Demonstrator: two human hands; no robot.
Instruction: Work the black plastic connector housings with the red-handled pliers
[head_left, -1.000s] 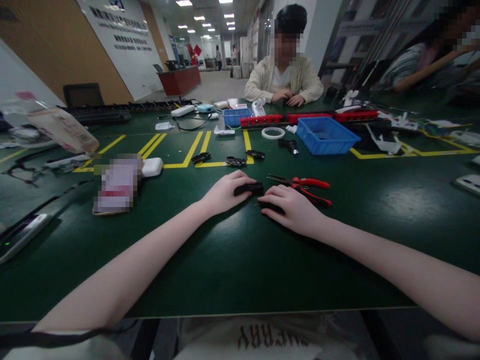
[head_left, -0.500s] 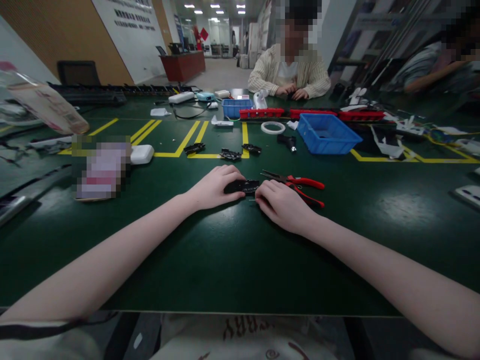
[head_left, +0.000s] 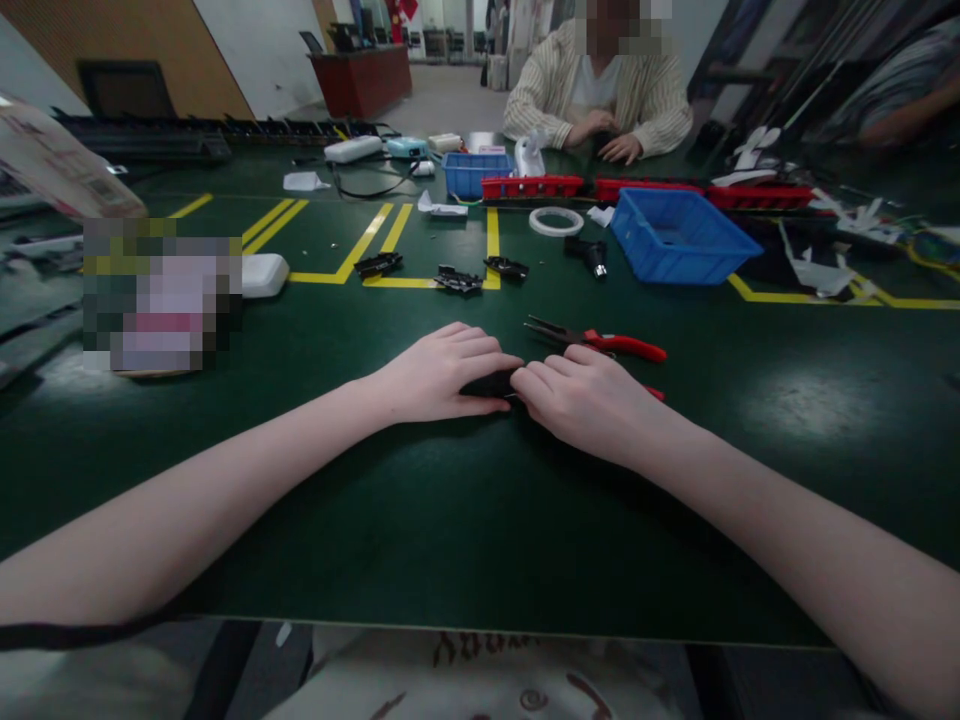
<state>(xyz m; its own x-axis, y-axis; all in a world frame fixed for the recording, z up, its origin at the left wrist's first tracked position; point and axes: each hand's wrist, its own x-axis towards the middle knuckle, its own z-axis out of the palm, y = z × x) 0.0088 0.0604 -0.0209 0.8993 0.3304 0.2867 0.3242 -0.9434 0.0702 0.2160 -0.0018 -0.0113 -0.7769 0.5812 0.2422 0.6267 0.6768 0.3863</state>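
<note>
A small black part (head_left: 487,384) lies low over the green table between my two hands. My left hand (head_left: 446,372) is closed round it, fingers on the far side and thumb on the near side. Against the part's right end, my right hand (head_left: 577,400) has its fingertips pinched together. A thin, light sliver shows beside those fingertips, but what they hold is too small to make out. Just behind my right hand lie needle-nose pliers (head_left: 626,346) with red handles, jaws pointing left; the hand hides part of them.
Several black pieces (head_left: 459,279) lie beyond my hands near yellow tape lines. A blue bin (head_left: 682,240), a white ring (head_left: 556,221) and a black tool (head_left: 587,257) are farther right. A white case (head_left: 264,275) stands at left. Across the table sits a person (head_left: 600,100).
The view has tilted down slightly. My left fingers now reach farther over the black part and cover more of it. My right hand has closed in against its end.
</note>
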